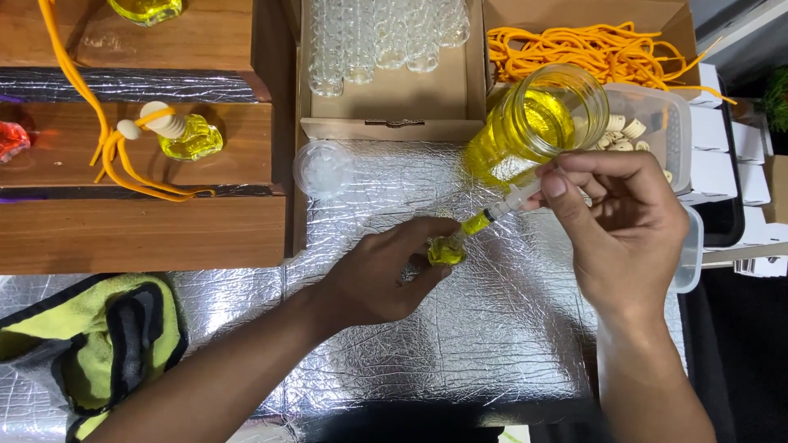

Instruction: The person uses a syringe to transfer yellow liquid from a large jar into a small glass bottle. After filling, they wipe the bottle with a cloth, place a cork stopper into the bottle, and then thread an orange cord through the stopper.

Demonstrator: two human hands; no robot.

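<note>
Yellow liquid marks everything in play here: near the middle of the frame we pinch a small glass bottle (446, 250) between the thumb and fingertips of our left hand (384, 275), pressing it down on the crinkled silver foil sheet (460, 344), we judge so that its narrow mouth stays put under the needle end. Our right hand (624, 226) is closed around a syringe (499, 209), fingers curled on the barrel toward its upper end; we cannot tell where the thumb sits. The syringe's long axis runs on a diagonal, from upper right down to lower left, tip pointing into the bottle's mouth. Just above it, right of centre, stands an open jar (538, 123) of the same yellow liquid, close by, probably for easy refilling. A cardboard box of empty glass bottles (386, 37) lies at top centre, and a finished bottle with an orange cord (185, 135) rests on the wooden shelf (139, 234) at upper left.
</note>
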